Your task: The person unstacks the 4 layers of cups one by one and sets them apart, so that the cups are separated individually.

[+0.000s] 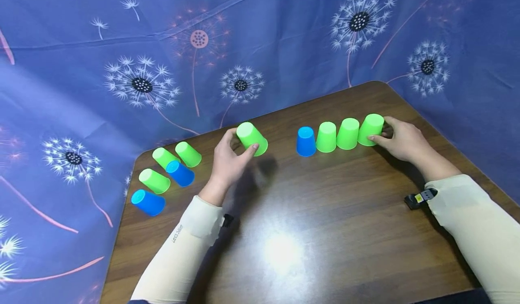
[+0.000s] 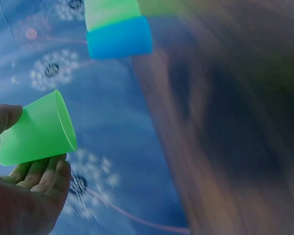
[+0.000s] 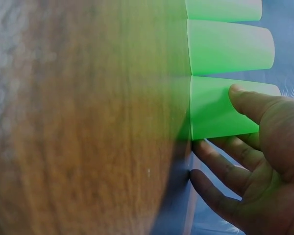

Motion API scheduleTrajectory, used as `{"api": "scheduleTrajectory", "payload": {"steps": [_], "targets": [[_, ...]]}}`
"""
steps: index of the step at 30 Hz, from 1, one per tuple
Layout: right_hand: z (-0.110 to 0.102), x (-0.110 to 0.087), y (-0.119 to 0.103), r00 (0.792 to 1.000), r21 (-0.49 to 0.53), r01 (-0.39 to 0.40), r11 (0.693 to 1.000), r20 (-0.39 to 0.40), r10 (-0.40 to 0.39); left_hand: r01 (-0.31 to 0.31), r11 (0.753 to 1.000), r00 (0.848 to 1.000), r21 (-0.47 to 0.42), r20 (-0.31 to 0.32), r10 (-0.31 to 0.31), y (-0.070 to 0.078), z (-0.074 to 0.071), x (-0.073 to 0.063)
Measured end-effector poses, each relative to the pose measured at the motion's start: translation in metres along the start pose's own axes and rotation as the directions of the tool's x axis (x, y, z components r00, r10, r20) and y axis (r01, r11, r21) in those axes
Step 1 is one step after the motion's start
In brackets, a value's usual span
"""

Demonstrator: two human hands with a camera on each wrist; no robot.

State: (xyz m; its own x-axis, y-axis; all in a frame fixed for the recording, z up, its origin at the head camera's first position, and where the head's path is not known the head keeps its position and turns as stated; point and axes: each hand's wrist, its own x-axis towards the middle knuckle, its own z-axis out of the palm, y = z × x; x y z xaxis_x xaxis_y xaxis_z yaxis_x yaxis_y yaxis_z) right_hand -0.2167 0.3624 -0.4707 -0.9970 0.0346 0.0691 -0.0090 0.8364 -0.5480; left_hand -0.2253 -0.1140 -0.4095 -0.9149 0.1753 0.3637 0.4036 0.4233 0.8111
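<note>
My left hand (image 1: 229, 159) pinches a tilted green cup (image 1: 252, 139), mouth down, clear of the table (image 1: 325, 232), left of the row's blue cup (image 1: 306, 141). My right hand (image 1: 404, 139) grips the end green cup (image 1: 370, 130), right of that blue cup, with two green cups (image 1: 326, 137) between. Well left of it stand three green cups (image 1: 154, 181) and two other blue cups (image 1: 148, 202).
</note>
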Motion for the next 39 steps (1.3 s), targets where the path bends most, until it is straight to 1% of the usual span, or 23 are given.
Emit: {"api": "scheduleTrajectory", "payload": {"steps": [2, 6, 9, 13, 17, 19, 24, 30, 36, 39], "targets": [[0.000, 0.001, 0.000, 1.000, 0.000, 0.004, 1.000, -0.001, -0.004, 0.028, 1.000, 1.000, 0.008, -0.013, -0.027, -0.008, -0.011, -0.005], [0.001, 0.001, -0.001, 1.000, -0.008, 0.016, 1.000, -0.015, -0.016, 0.074, 0.996, 0.997, 0.049, -0.039, -0.072, -0.018, -0.031, -0.015], [0.001, 0.001, 0.000, 0.999, -0.019, 0.027, 0.999, -0.029, -0.028, 0.114, 0.991, 0.993, 0.068, -0.038, -0.112, -0.026, -0.045, -0.025], [0.001, 0.002, 0.000, 0.999, -0.032, 0.031, 0.999, -0.032, -0.032, 0.170, 0.982, 0.985, 0.081, -0.030, -0.168, -0.039, -0.064, -0.042], [0.002, 0.003, 0.000, 0.999, -0.035, 0.025, 0.999, -0.023, -0.026, 0.218, 0.968, 0.976, 0.120, -0.052, -0.214, -0.053, -0.084, -0.056], [0.001, 0.003, -0.001, 0.999, -0.039, 0.023, 0.999, -0.022, -0.024, 0.247, 0.959, 0.969, 0.138, -0.065, -0.240, -0.059, -0.093, -0.061], [0.002, 0.004, -0.003, 1.000, -0.047, 0.018, 0.999, -0.014, -0.019, 0.317, 0.929, 0.948, 0.191, -0.069, -0.309, -0.070, -0.115, -0.073], [0.002, 0.003, -0.002, 1.000, -0.049, 0.010, 0.999, -0.010, -0.011, 0.374, 0.890, 0.928, 0.260, -0.101, -0.360, -0.084, -0.135, -0.086], [0.003, 0.005, -0.002, 1.000, -0.044, 0.015, 0.999, -0.015, -0.016, 0.458, 0.836, 0.889, 0.301, -0.160, -0.429, -0.095, -0.155, -0.096], [0.003, 0.005, -0.003, 1.000, -0.040, 0.014, 0.999, -0.012, -0.015, 0.485, 0.819, 0.874, 0.307, -0.187, -0.448, -0.098, -0.161, -0.098]]}}
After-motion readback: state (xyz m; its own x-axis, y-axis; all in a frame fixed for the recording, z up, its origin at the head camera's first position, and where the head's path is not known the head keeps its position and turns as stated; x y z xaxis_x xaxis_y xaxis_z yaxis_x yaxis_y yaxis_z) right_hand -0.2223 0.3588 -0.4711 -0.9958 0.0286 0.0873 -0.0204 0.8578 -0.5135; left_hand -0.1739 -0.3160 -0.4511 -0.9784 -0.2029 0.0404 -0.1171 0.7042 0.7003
